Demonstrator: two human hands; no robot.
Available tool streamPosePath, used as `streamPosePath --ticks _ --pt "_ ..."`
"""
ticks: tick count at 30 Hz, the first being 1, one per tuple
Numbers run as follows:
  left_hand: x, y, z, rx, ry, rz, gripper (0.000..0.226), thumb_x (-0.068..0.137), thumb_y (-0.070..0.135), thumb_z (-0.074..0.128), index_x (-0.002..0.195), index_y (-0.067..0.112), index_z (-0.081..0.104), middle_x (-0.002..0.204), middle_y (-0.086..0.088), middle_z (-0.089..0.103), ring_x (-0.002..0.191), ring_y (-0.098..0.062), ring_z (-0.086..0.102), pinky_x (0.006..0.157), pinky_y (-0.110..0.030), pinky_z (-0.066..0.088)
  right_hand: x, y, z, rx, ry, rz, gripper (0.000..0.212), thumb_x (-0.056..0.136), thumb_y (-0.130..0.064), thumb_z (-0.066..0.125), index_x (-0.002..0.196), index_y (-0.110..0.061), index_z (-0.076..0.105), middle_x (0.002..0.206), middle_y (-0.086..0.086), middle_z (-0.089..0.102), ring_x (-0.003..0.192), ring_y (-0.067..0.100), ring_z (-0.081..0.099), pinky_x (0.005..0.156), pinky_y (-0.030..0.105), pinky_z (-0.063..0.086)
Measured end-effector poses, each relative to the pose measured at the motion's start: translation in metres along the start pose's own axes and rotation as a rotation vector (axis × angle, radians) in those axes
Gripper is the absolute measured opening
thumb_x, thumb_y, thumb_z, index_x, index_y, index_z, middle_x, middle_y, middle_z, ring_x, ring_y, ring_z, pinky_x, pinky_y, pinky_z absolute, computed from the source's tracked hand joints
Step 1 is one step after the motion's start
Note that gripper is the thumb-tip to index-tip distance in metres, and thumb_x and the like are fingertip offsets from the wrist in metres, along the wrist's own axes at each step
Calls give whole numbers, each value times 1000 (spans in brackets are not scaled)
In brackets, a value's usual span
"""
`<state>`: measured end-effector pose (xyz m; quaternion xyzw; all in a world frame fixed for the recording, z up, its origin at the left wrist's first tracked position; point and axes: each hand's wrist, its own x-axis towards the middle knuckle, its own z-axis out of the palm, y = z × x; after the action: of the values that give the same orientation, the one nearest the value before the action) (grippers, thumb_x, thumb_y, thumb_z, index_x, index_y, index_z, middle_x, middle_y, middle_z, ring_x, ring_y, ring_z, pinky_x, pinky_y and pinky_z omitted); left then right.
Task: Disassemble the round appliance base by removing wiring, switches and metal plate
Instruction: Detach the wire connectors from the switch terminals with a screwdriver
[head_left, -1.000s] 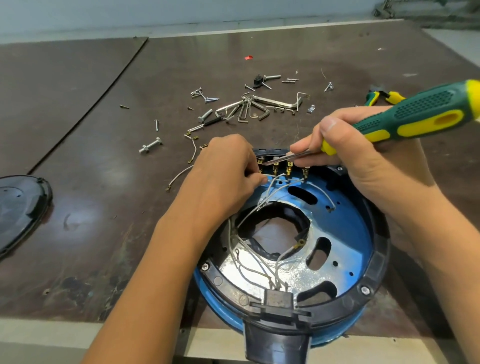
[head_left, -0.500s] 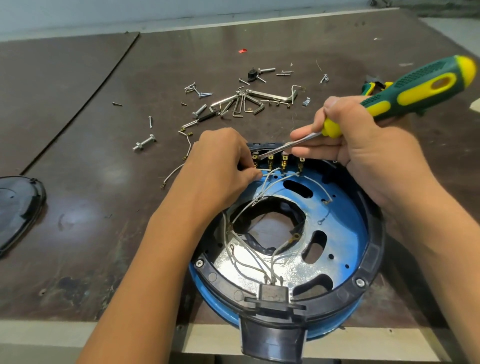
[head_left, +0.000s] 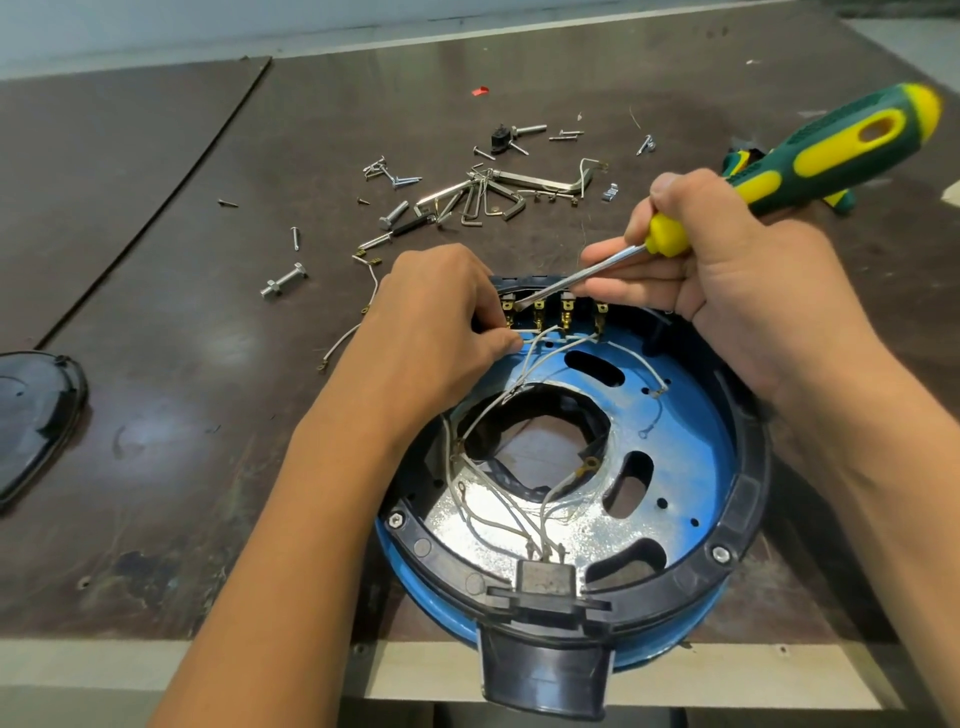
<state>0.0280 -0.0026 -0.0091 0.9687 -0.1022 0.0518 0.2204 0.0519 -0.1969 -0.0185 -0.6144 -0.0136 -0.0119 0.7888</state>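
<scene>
Head view: round appliance base (head_left: 748, 493) sits at the near edge of the workbench (head_left: 156, 467), open side up, with its blue metal plate (head_left: 691, 441) seated inside the black rim. Left hand (head_left: 441, 332) curls its fingers at the far rim and seems to pinch a white wire (head_left: 524, 338) beside the brass switch terminals (head_left: 550, 312). Right hand (head_left: 727, 291) grips a green-and-yellow screwdriver (head_left: 831, 150), its tip laid on the leftmost terminals. Loose screws (head_left: 395, 176) and hex keys (head_left: 478, 202) lie beyond the base and a black cover (head_left: 36, 415) well apart at the left, so opening-up looks done. Wiring to the terminals and the connector block (head_left: 545, 574), the switches and the plate all remain to come out.
</scene>
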Motion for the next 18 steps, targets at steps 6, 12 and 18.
streamPosePath --ticks 6,12,18 --pt "3 -5 1 -24 -36 33 14 83 29 80 76 17 80 127 12 62 103 -11 60 91 -38 49 0 4 -2 -58 -38 -38 28 82 -29 65 56 -20 71 70 8 76 83 30 79 74 37 65" --pt "4 -6 1 -18 -36 52 13 83 27 80 76 16 81 123 10 64 98 -13 61 88 -38 48 -13 6 -8 -133 -195 -273 28 98 -27 62 73 -19 71 83 14 77 86 36 78 76 41 65" --pt "4 -6 1 -10 -35 69 13 84 27 79 78 15 82 122 11 64 98 -14 62 88 -37 48 -29 -4 -5 -284 -329 -375 24 102 -7 53 85 -5 69 84 22 71 94 33 76 78 41 65"
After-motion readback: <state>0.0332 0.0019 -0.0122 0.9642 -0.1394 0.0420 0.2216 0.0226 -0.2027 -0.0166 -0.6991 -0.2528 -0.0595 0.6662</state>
